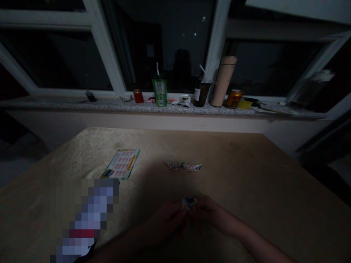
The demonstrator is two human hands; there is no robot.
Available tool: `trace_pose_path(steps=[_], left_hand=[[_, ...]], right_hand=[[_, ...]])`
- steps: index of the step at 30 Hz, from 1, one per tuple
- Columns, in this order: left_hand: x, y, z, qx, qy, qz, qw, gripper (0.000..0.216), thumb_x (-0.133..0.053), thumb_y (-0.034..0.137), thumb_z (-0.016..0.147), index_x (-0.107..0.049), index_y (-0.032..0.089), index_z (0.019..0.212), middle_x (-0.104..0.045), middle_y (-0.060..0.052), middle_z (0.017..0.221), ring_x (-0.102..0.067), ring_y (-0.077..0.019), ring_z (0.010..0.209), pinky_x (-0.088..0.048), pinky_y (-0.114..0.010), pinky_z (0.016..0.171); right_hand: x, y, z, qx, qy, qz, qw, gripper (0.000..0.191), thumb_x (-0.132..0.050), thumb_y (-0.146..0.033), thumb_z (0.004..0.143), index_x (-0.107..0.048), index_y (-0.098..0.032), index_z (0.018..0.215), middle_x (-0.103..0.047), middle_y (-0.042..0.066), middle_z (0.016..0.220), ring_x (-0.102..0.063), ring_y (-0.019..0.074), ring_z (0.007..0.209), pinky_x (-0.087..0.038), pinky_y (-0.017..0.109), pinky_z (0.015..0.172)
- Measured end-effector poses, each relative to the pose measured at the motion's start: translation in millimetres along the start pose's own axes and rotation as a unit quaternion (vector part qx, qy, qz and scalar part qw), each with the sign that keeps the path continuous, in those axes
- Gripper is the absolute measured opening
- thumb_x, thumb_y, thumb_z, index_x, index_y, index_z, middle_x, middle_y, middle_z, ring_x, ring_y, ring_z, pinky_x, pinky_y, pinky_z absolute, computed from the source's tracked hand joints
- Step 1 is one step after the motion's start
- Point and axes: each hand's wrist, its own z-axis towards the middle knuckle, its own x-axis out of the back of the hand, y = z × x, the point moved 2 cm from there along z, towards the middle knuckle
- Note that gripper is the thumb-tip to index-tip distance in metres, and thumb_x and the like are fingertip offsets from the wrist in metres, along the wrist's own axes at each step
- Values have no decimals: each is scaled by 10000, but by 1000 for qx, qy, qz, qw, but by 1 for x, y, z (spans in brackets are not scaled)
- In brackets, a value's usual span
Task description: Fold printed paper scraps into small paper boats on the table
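Two small printed strips [192, 167] are lying on the table [241, 175]; nearer the person, I am seeing the left hand [170, 216] and the right hand [210, 211] holding a patterned piece [189, 201] between them, their fingers barely parted and pinching its sides.

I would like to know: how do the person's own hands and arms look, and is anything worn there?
The left hand and right hand are without gloves. Both forearms are bare as far as they show, with no sleeve or watch visible. Too dim to tell about rings.
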Motion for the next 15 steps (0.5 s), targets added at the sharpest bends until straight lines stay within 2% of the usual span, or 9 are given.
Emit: trace_pose_path(steps=[8, 15], left_hand=[[-2, -5, 0, -3, -17, -25, 1000, 582, -253, 525, 1005, -695, 155, 929, -655, -26, 748, -583, -140, 617, -429, -203, 605], [-1, -4, 0, 0, -16, -36, 999, 601, -247, 537, 1001, -697, 150, 908, -662, -36, 764, -605, -166, 676, -448, -234, 684]], right_hand=[[-4, -5, 0, -8, -15, 25, 1000, 451, -585, -542, 833, -663, -109, 731, -563, 25, 658, -468, 89, 525, -398, 188, 478], [-7, -12, 0, 4, -19, -11, 1000, 452, -516, -533, 881, -646, -123, 744, -573, 23, 670, -484, 96, 534, -398, 197, 496]])
